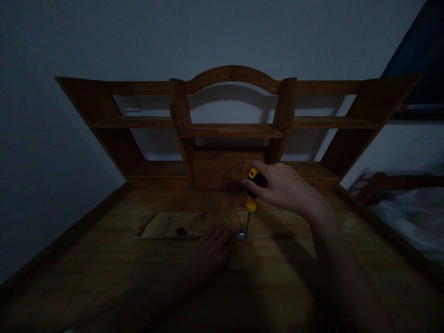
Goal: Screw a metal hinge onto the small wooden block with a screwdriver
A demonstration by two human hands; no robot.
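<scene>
My right hand (pixel 277 185) is closed around the handle of a yellow and black screwdriver (pixel 251 203). The shaft points down, tilted slightly, and its tip meets a small shiny metal fitting (pixel 242 234), perhaps a hinge or latch. From the left, the fingertips of my left hand (pixel 217 245) grip the edge of that fitting; the hand is dim and its thumb is hard to make out. Under the fitting is a pale wooden piece (pixel 243 259) on the wooden desktop (pixel 104 259). A thin dark wire (pixel 231 172) curves behind the screwdriver.
A wooden shelf unit (pixel 232 131) with several compartments rises at the back against the wall. Left of my hands, a long recess (pixel 187 224) shows rough, stained wood with a dark spot (pixel 181 231). Raised edges (pixel 69 231) border the desktop. The room is dim.
</scene>
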